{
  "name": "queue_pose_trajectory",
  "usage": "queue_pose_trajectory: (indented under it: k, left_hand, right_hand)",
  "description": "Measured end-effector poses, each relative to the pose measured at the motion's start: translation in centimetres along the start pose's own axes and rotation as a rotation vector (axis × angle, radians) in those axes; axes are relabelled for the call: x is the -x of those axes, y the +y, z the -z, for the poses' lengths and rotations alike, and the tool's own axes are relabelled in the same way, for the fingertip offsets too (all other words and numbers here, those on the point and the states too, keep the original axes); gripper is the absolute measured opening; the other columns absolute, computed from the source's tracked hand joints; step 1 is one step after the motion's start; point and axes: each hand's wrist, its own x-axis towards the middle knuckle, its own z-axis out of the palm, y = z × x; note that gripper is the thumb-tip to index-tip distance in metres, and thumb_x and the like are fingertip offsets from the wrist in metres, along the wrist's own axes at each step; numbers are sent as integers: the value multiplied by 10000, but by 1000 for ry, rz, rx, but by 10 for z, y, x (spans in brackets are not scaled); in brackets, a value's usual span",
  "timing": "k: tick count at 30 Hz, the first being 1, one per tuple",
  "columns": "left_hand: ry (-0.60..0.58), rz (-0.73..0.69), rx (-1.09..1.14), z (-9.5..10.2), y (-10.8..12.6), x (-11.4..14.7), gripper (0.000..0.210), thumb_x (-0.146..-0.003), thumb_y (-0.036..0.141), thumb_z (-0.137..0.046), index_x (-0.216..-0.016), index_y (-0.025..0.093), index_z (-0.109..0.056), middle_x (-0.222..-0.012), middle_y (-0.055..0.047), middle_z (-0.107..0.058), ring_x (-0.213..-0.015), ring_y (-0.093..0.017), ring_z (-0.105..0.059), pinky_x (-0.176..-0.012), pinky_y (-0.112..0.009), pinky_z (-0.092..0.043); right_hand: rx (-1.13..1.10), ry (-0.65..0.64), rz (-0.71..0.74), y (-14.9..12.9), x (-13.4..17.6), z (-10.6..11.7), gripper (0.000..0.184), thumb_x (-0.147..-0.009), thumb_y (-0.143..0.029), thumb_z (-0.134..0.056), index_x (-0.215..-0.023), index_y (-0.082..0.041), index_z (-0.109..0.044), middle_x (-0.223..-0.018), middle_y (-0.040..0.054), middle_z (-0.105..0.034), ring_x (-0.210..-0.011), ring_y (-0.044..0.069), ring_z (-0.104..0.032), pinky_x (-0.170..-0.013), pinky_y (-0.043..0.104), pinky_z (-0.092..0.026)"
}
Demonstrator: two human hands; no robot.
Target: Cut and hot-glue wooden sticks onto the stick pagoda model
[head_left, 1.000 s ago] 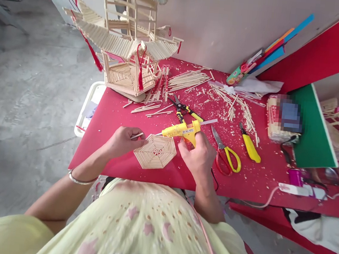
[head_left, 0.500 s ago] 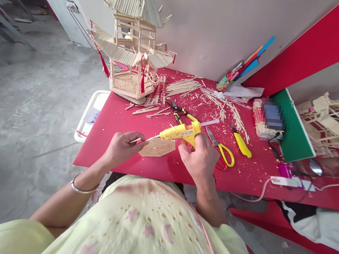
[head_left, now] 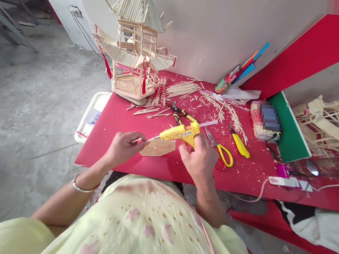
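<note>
My left hand (head_left: 125,146) pinches a short thin wooden stick (head_left: 136,140) between thumb and fingers. In my right hand (head_left: 200,156) is a yellow hot glue gun (head_left: 178,132), its handle wrapped by the fingers and a clear glue stick (head_left: 208,123) jutting from the back. The gun's nozzle points left and meets the stick near my left fingertips; whether glue is coming out is too small to tell. Below the nozzle, a flat polygonal panel of wooden sticks (head_left: 159,148) lies on the red table (head_left: 101,152), partly hidden by my left fingers.
A stick-built pagoda (head_left: 134,59) with red tassels stands at the back left. Behind the gun lie pliers (head_left: 179,112), scissors (head_left: 222,152), a yellow utility knife (head_left: 240,143) and loose sticks (head_left: 183,89). Further right are a power strip (head_left: 290,183) and another stick model (head_left: 335,119).
The camera view has shifted slightly, so the background sits a little differently. Both hands, the stick and the glue gun keep nearly the same pose.
</note>
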Motion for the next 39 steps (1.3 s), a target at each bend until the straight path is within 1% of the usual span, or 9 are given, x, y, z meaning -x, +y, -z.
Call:
queue_pose_trajectory:
  k: [8, 12, 17, 22, 26, 32, 39]
  left_hand:
    - [25, -18, 11, 0, -3, 0, 264, -879, 442, -725, -836, 182, -743, -547, 73, -404, -520, -69, -305, -526, -223, -249]
    - [26, -14, 14, 0, -4, 0, 266, -876, 447, -726, -843, 184, -750, -548, 72, -403, -518, -70, -312, -526, -222, -256]
    - [31, -11, 16, -1, -6, 1, 268, -870, 449, -729, -837, 183, -751, -552, 68, -423, -520, -72, -312, -525, -223, -258]
    - [38, -1, 12, -1, -8, 0, 274, -869, 455, -731, -837, 184, -751, -543, 71, -394, -523, -74, -313, -528, -223, -253]
    - [34, 9, 18, -2, -7, 0, 264, -867, 445, -724, -836, 184, -751, -530, 75, -368, -517, -75, -301, -524, -227, -240]
    - [49, 22, 39, -2, -5, 0, 255, -846, 434, -731, -828, 181, -752, -529, 74, -345, -513, -76, -286, -516, -231, -226]
    - [61, 13, 46, -2, -8, -1, 232, -850, 412, -727, -832, 182, -749, -540, 72, -331, -519, -76, -280, -516, -233, -221]
  right_hand:
    - [-17, 22, 17, 0, 0, 0, 130, -888, -283, -584, -954, -185, -638, -797, 50, -678, -684, 203, -618, -568, 313, -332]
    - [-18, 20, 10, -1, 0, 1, 149, -887, -287, -573, -970, -185, -642, -794, 50, -669, -679, 205, -610, -564, 316, -323]
    - [1, 22, 12, 0, 1, 1, 169, -891, -290, -571, -999, -187, -652, -796, 47, -676, -690, 208, -623, -576, 317, -342]
    - [16, 42, 1, 6, 4, 1, 167, -899, -295, -576, -991, -183, -660, -808, 61, -691, -706, 218, -639, -589, 324, -363]
    - [22, 27, -22, 10, 6, 1, 147, -901, -298, -580, -956, -184, -655, -827, 70, -695, -713, 221, -633, -592, 328, -364]
    - [27, 10, -41, 19, 10, 2, 185, -907, -302, -563, -992, -175, -667, -848, 80, -694, -742, 228, -624, -599, 326, -370]
    - [94, 76, -52, 33, 16, 3, 166, -892, -319, -561, -937, -191, -656, -793, 69, -696, -697, 225, -623, -590, 328, -365]
